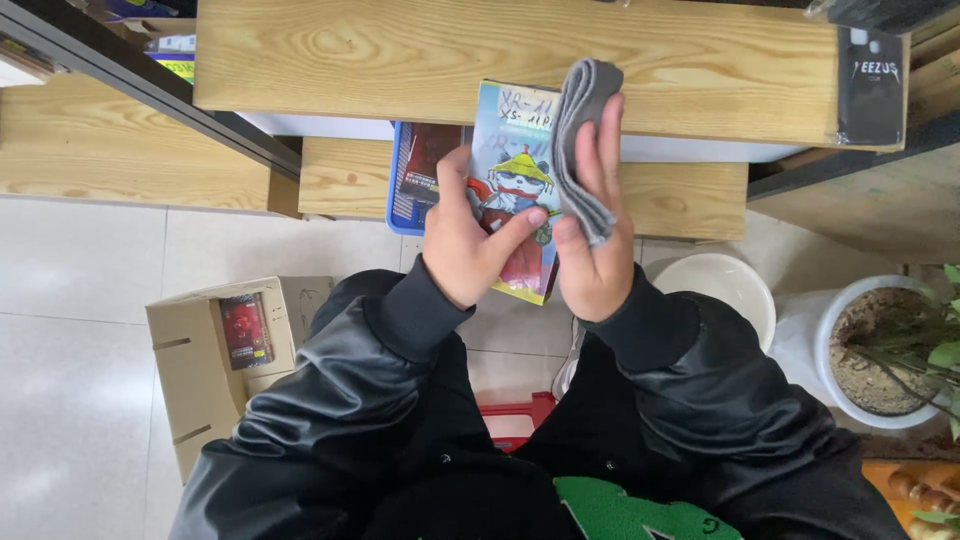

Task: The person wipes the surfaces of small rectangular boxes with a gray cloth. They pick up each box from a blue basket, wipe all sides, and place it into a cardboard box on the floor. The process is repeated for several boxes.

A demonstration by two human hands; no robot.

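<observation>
Two hands meet before us above the wooden shelf [300, 60]: our left hand [470, 240] grips the colourful panda-printed packet [515, 175] by its edge, while our right hand [597, 230] presses a folded grey cloth [580, 130] against it.

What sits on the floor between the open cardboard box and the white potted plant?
In the head view, the person's legs in black, a red item and a white bowl.

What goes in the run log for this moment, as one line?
left hand: holds picture card | right hand: holds folded grey cloth against it | below: cardboard box, floor
</observation>
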